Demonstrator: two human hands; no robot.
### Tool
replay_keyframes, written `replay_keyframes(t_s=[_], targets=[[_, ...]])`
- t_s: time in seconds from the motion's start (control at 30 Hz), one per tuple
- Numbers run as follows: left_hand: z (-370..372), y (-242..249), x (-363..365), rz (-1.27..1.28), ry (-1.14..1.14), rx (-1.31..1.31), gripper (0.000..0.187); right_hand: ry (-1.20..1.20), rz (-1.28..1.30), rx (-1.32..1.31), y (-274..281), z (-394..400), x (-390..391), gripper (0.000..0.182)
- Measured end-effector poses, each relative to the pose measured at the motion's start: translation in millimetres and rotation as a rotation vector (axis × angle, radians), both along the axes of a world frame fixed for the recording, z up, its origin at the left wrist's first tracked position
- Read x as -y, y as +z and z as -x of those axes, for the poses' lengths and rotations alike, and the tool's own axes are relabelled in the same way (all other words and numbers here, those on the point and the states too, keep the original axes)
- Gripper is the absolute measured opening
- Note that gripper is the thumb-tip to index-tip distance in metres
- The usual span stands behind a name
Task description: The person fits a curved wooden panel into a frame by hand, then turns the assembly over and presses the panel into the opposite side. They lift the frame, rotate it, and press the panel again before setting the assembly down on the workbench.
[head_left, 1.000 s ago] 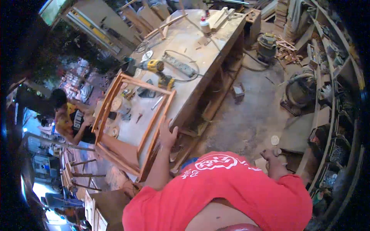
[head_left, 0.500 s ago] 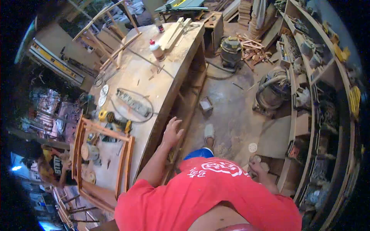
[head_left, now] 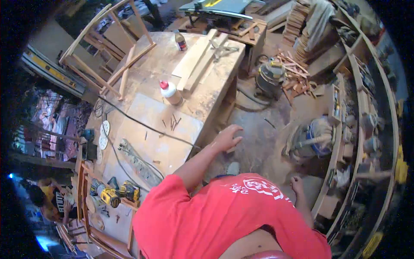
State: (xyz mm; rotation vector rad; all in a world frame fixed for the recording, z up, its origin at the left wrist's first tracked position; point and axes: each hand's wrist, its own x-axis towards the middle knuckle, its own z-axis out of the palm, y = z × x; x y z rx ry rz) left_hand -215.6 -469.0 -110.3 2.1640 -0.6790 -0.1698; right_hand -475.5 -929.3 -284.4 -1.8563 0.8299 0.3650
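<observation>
My left hand [head_left: 228, 138] reaches out past the edge of the wooden workbench [head_left: 142, 77], fingers apart, holding nothing and touching nothing. Low by my right side hangs my right hand [head_left: 296, 183], small in view, fingers loosely bent, with no object visible in it. Nearest on the bench are several small brown sticks [head_left: 174, 122], a glue bottle [head_left: 171, 93] with a red cap and a long grey power strip [head_left: 138, 162]. Two yellow-and-black power drills [head_left: 108, 194] lie by a reddish wooden frame [head_left: 82, 194].
Pale boards [head_left: 196, 60] and a dark bottle [head_left: 180, 41] occupy the far bench. Two shop vacuums [head_left: 271, 77] and a pile of wood scraps [head_left: 295, 71] stand on the floor. Long shelves [head_left: 340, 142] line the right. Another person [head_left: 56, 200] is at the lower left.
My view has moved forward along the bench. My left hand has swung forward and right in view, and my right hand sits slightly further right. The drills and frame now show lower left.
</observation>
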Motion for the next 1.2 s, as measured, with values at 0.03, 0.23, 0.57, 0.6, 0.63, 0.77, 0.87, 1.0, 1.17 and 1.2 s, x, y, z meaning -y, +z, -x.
replay_keyframes(t_s=[0.03, 0.23, 0.57, 0.6, 0.63, 0.77, 0.87, 1.0, 1.17, 1.2], targets=[[-11.0, 5.1, 1.3, -0.043, 0.027, -0.112, 0.041, 0.022, -0.007, 0.016, 24.5, -42.0, -13.4, 0.030], [-41.3, -17.1, -23.7, -0.178, 0.124, -0.293, 0.041, 0.567, 0.022, 0.215, 64.2, -242.5, -81.6, 0.035], [5.6, -96.0, -25.2, -0.251, 0.871, -0.787, 0.046, 1.383, -0.350, 0.152, 65.4, -521.1, -178.9, 0.030], [15.2, -97.1, -15.6, -0.327, 0.906, -0.741, 0.045, 1.491, -0.318, 0.257, 52.1, -542.7, -186.6, 0.028], [16.6, -86.3, -5.0, -0.413, 0.868, -0.731, 0.046, 1.604, -0.285, 0.361, 43.3, -562.8, -193.5, 0.027], [24.8, -70.1, 32.7, -0.220, 1.067, -0.919, 0.044, 1.711, -0.440, 0.176, 29.2, -613.3, -213.9, 0.024], [29.0, -64.1, 68.3, -0.183, 1.246, -0.819, 0.041, 1.863, -0.480, 0.258, 38.4, -629.0, -230.9, 0.021], [39.4, -61.3, 114.7, 0.018, 1.469, -0.804, 0.041, 1.957, -0.688, 0.030, 55.6, -624.6, -254.6, 0.017], [73.6, -80.3, 149.2, 0.059, 1.558, -0.700, 0.041, 2.116, -0.762, 0.011, 66.8, -609.4, -270.0, 0.015], [87.8, -98.5, 155.2, 0.063, 1.594, -0.674, 0.041, 2.126, -0.694, 0.006, 83.0, -601.7, -272.8, 0.014]])
